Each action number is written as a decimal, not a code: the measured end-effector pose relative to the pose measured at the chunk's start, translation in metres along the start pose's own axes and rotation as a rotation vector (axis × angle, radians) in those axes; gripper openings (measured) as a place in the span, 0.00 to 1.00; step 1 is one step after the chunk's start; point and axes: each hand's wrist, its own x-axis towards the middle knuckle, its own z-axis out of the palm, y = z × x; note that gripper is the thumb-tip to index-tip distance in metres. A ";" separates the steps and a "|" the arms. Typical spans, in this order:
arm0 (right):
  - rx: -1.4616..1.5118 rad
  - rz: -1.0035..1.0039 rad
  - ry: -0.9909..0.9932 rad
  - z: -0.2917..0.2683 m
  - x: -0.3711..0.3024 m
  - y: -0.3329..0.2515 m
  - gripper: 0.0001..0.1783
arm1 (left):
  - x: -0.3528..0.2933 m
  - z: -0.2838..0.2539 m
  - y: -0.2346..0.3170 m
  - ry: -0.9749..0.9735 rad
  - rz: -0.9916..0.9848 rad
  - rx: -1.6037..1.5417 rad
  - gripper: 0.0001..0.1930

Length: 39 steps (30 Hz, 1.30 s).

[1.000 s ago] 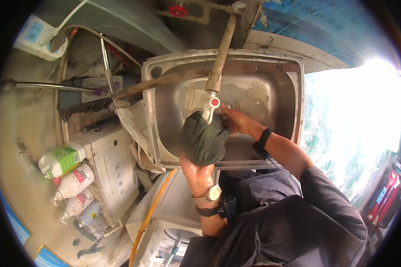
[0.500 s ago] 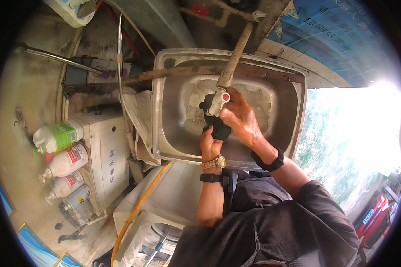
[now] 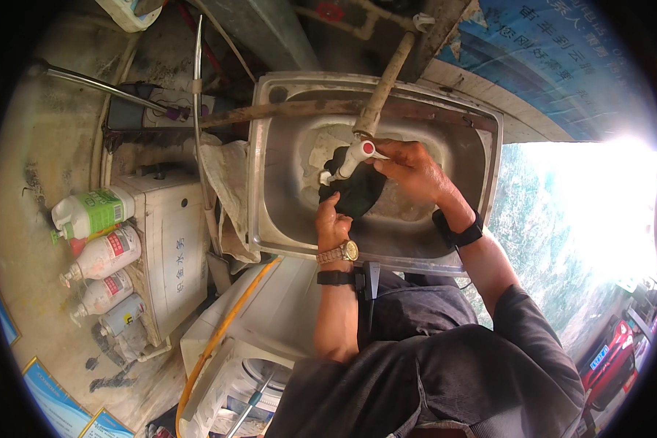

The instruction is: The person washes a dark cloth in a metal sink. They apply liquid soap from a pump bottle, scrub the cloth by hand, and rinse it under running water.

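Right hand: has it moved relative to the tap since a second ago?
Yes. The right hand was beside the dark cloth below the tap; now it has come up, fingers at the tap's red-capped handle.

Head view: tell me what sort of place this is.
Probably an outdoor wash area beside a building: a steel sink with a white tap, detergent bottles on a ledge, and a washing machine below.

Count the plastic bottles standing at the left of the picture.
4, stacked in a column left of the white cabinet: a green-labelled bottle on top, two pinkish spray bottles beneath it, and a greyish bottle lowest. More may be hidden behind them.
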 end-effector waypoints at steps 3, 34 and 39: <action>0.079 -0.041 -0.021 -0.004 0.003 0.009 0.21 | -0.001 -0.017 -0.001 -0.059 0.263 0.272 0.19; 0.560 0.043 0.036 0.131 0.093 0.240 0.14 | -0.030 0.058 0.065 0.060 0.250 -0.184 0.22; 0.518 0.181 0.219 0.147 0.016 0.131 0.20 | -0.024 0.024 0.043 -0.141 0.396 0.135 0.23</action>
